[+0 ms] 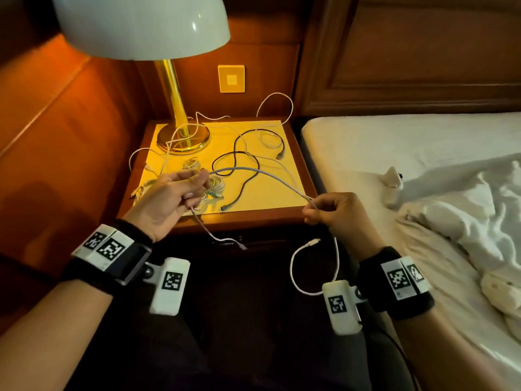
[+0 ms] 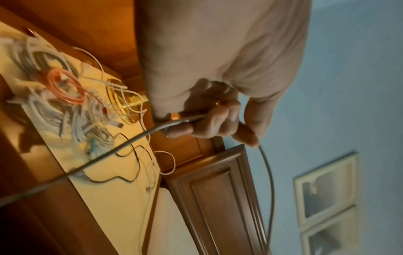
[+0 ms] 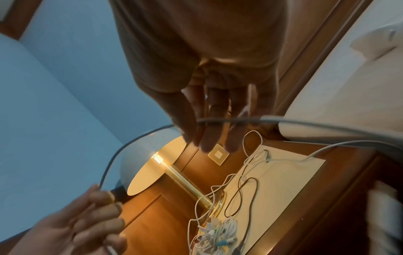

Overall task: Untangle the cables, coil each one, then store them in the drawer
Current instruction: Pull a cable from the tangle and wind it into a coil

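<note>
A pale grey cable (image 1: 262,173) stretches in the air between my two hands, above the front of the nightstand (image 1: 296,193). My left hand (image 1: 197,183) grips one part of it with curled fingers; in the left wrist view the cable (image 2: 130,143) runs out of that fist (image 2: 218,124). My right hand (image 1: 311,211) pinches the other part, and the cable (image 3: 283,120) crosses its fingers (image 3: 209,136). Both cable ends dangle below the hands, the right one in a loop (image 1: 293,266). A black cable (image 1: 242,153), loose white cables (image 1: 276,105) and a bundle of coiled white cables (image 1: 214,187) lie on the nightstand.
A brass lamp (image 1: 183,136) with a white shade (image 1: 141,24) stands at the nightstand's back left, with white cable looped around its base. A bed (image 1: 408,165) with rumpled sheets is on the right. A wall switch (image 1: 231,79) sits behind. Wood panelling closes the left side.
</note>
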Motion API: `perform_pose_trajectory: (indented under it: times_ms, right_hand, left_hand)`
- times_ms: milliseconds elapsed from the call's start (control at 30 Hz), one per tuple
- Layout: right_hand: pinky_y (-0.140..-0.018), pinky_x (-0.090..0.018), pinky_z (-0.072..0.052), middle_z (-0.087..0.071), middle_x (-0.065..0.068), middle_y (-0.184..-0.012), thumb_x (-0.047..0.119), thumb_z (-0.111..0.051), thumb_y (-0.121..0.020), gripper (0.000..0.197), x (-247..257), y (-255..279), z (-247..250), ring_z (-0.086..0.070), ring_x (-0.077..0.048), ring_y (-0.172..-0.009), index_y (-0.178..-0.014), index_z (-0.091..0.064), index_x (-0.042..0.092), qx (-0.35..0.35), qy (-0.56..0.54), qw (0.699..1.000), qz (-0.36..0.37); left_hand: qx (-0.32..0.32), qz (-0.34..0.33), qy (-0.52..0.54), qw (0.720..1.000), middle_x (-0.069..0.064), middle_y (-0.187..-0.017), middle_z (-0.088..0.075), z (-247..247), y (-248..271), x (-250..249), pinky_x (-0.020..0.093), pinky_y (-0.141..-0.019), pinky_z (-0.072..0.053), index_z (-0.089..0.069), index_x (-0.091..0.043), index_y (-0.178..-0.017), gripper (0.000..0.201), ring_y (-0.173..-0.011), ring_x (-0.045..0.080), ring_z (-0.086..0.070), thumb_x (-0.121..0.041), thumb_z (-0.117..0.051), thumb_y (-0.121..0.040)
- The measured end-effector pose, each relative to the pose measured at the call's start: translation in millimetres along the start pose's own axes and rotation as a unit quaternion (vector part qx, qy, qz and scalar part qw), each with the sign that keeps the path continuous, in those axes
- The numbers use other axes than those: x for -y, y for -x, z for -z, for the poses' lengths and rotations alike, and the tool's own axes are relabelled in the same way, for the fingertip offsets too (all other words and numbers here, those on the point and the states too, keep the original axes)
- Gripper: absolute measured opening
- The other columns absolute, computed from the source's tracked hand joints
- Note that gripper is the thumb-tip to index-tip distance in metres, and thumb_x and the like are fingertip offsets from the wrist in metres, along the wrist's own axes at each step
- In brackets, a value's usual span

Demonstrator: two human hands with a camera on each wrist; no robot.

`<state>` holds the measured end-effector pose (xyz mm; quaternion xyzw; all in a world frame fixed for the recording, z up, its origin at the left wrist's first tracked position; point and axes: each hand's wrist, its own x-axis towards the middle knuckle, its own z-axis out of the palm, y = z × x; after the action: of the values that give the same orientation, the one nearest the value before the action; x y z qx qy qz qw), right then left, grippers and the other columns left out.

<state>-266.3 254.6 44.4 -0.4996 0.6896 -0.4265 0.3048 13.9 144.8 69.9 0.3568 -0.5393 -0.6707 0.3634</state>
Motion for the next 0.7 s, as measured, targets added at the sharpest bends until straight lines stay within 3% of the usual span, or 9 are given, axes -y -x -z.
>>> perform_pose_trajectory:
  times_ms: [100,200,300,400,467,533,633,700]
  right_hand:
    - [-0.067,-0.029,-0.053,-0.069,-0.011,-0.065,0.007,-0.073,-0.082,0.006,15.9,5.6,-13.6,-0.062,-0.015,-0.060,-0.078,-0.071,0.002,0.081,-0.022,0.996,0.041]
    - [-0.055,-0.020,-0.044,-0.060,-0.006,-0.055,0.011,-0.073,-0.083,0.016,34.2,9.3,-30.7,-0.053,-0.012,-0.051,-0.080,-0.067,-0.003,0.100,-0.068,0.990,0.070]
    - [-0.047,-0.022,-0.032,-0.046,0.004,-0.050,0.015,-0.073,-0.084,0.018,43.2,9.0,-39.2,-0.038,-0.012,-0.048,-0.074,-0.063,0.003,0.074,-0.145,0.984,0.066]
    - [-0.044,-0.024,-0.024,-0.036,-0.006,-0.052,0.014,-0.069,-0.084,0.026,40.2,4.1,-33.1,-0.027,-0.015,-0.046,-0.078,-0.060,-0.009,0.038,-0.238,0.969,0.049]
    - [-0.043,-0.023,-0.022,-0.034,-0.006,-0.055,0.014,-0.068,-0.083,0.031,33.8,1.3,-26.2,-0.025,-0.014,-0.045,-0.078,-0.057,-0.015,0.012,-0.256,0.966,0.045]
    - [-0.045,-0.028,-0.018,-0.033,-0.007,-0.056,0.018,-0.069,-0.078,0.032,24.2,-0.3,-19.7,-0.024,-0.015,-0.044,-0.076,-0.058,-0.012,-0.008,-0.266,0.963,0.031]
    - [-0.045,-0.026,-0.025,-0.039,-0.008,-0.051,0.022,-0.069,-0.077,0.030,10.8,1.4,-12.7,-0.030,-0.014,-0.043,-0.074,-0.060,-0.006,0.021,-0.257,0.966,0.024]
    - [-0.045,-0.022,-0.034,-0.047,-0.009,-0.052,0.023,-0.068,-0.079,0.029,7.7,4.3,-14.2,-0.039,-0.015,-0.045,-0.074,-0.060,-0.004,0.074,-0.218,0.973,0.036]
  left_hand:
    - [0.021,-0.003,-0.053,0.998,0.003,-0.063,-0.044,-27.1,2.5,-4.4,0.016,-0.051,-0.029,-0.070,-0.014,-0.065,0.022,-0.051,0.005,-0.034,-0.031,-0.065,-0.078]
    - [0.054,-0.021,-0.119,0.991,0.007,-0.067,-0.040,-47.5,2.0,-5.4,0.016,-0.051,-0.031,-0.068,-0.012,-0.069,0.027,-0.052,0.010,-0.034,-0.035,-0.064,-0.080]
    - [0.058,-0.019,-0.161,0.985,0.009,-0.065,-0.042,-52.7,1.0,-1.2,0.014,-0.052,-0.033,-0.068,-0.012,-0.071,0.027,-0.056,0.013,-0.037,-0.035,-0.063,-0.084]
    - [0.050,0.012,-0.161,0.986,0.008,-0.067,-0.048,-36.1,-0.4,9.5,0.013,-0.053,-0.036,-0.070,-0.007,-0.078,0.035,-0.058,0.011,-0.042,-0.042,-0.066,-0.079]
    - [0.049,0.032,-0.146,0.987,0.000,-0.069,-0.057,-17.2,0.2,18.8,0.014,-0.057,-0.041,-0.072,-0.012,-0.078,0.040,-0.060,0.006,-0.048,-0.052,-0.074,-0.070]
    - [0.023,0.045,-0.138,0.989,-0.005,-0.070,-0.061,-1.2,1.5,26.3,0.014,-0.060,-0.044,-0.073,-0.018,-0.075,0.038,-0.063,0.007,-0.051,-0.054,-0.078,-0.065]
    - [-0.023,0.037,-0.119,0.992,-0.011,-0.063,-0.061,11.4,5.6,28.8,0.011,-0.057,-0.045,-0.073,-0.018,-0.072,0.029,-0.058,0.002,-0.052,-0.046,-0.076,-0.064]
    - [-0.022,0.015,-0.132,0.991,-0.011,-0.061,-0.058,13.8,7.1,26.9,0.012,-0.059,-0.043,-0.074,-0.021,-0.072,0.032,-0.055,0.003,-0.046,-0.052,-0.075,-0.065]
